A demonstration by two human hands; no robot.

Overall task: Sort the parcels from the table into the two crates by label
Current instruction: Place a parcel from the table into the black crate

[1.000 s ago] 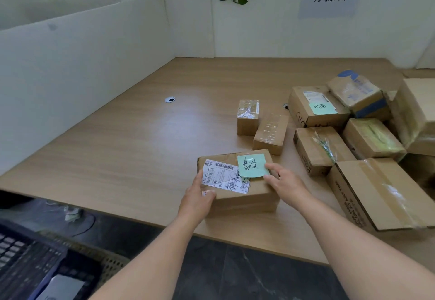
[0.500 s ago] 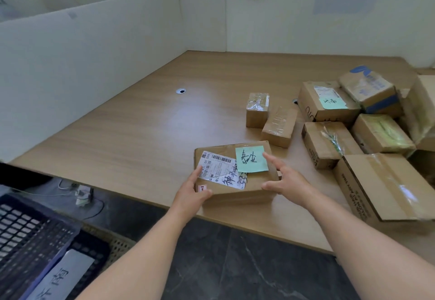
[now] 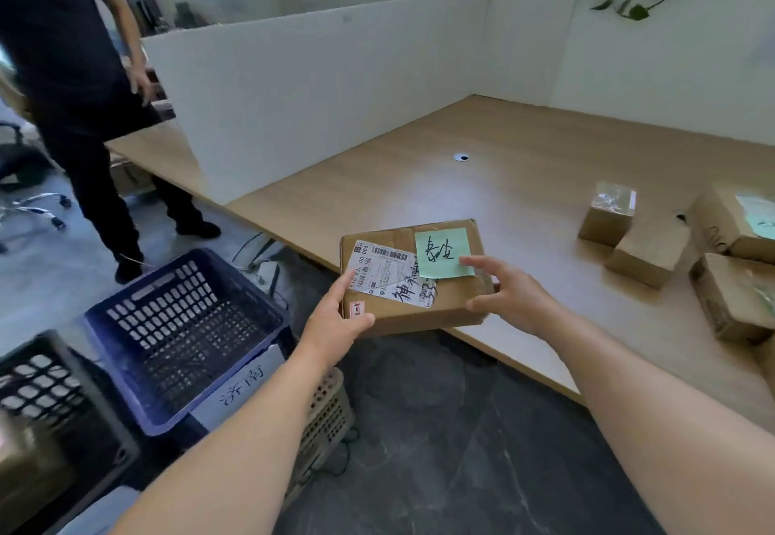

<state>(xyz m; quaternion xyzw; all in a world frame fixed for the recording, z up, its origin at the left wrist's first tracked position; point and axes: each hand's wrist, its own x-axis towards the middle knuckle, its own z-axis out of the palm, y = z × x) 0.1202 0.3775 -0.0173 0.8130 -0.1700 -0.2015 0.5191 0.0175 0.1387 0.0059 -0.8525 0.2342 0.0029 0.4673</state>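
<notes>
Cardboard parcel (image 3: 419, 318) sits at frame centre, overhanging the near edge of the table (image 3: 419, 182). Whether its far side rests on the wood cannot be determined. Left hand (image 3: 335, 324) grips the near-left corner, thumb on the white shipping label (image 3: 386, 274). Right hand (image 3: 507, 295) clamps the right end, one fingertip on the green note (image 3: 440, 249) stuck to the top. The parcel's long axis runs left to right across the frame, between the two hands.

Blue crate (image 3: 159, 400) lies to the lower left of the parcel, below table level, with a white tag on its near wall. Black crate (image 3: 54, 371) sits nearer the lower-left corner. The left hand is the nearer to both.

Assessment: the carry goes leftward and down, left end leading. Which crate matches the note cannot be confirmed. Unsorted parcels (image 3: 646, 249) lie at the right edge.
</notes>
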